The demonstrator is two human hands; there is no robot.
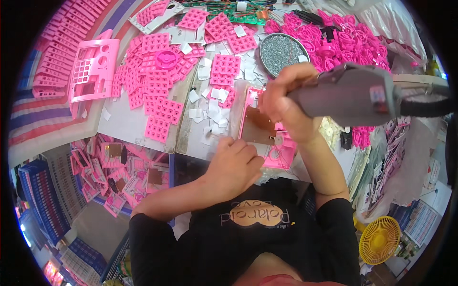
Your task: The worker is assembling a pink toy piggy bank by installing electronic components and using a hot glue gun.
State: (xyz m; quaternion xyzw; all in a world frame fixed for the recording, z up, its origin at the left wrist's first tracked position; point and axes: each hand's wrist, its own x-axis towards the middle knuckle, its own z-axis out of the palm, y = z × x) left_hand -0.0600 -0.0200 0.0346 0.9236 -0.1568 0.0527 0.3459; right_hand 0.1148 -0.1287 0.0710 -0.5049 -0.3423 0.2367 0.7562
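Observation:
My right hand (293, 97) wraps round a dark grey power screwdriver (350, 93) held above the worktop; its body lies nearly level and its cable runs off to the right. Where its tip is, I cannot see. Beneath that hand lies a pink plastic housing (273, 164) with a brown circuit board (257, 127), a small round part and thin wires in it. My left hand (234, 164) is closed beside the housing's near left side, fingers curled in. Whatever its fingers hold, if anything, is hidden.
A round dish of small screws (282, 51) stands beyond the housing. Pink button pads (157, 81) and white paper squares (217, 114) cover the left. Pink parts (343, 40) heap up at the far right. A bin of pink assemblies (126, 174) sits lower left, a yellow basket (379, 240) lower right.

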